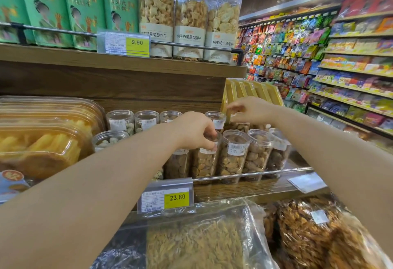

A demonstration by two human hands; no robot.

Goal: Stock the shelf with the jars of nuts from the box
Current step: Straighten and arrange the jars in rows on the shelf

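Since each jar of nuts (205,158) is rigid, smooth clear plastic, fairly light, a grip round the lid suits. The left hand (194,130) pinches one lid; the right hand (248,110) fingers a rear jar (239,125), its hold unclear

both hands (194,129) on shelved nut jars (232,155)

Clear, glossy plastic jars of nuts (232,154) with white paper labels stand on a shelf (234,190) of brown wood-grain board, matt. A smooth, shiny metal rail (255,174) runs along the shelf's front edge. Below lie crinkled, glossy clear plastic bags (202,236). At the shelf's left end, glossy transparent plastic tubs (42,136).
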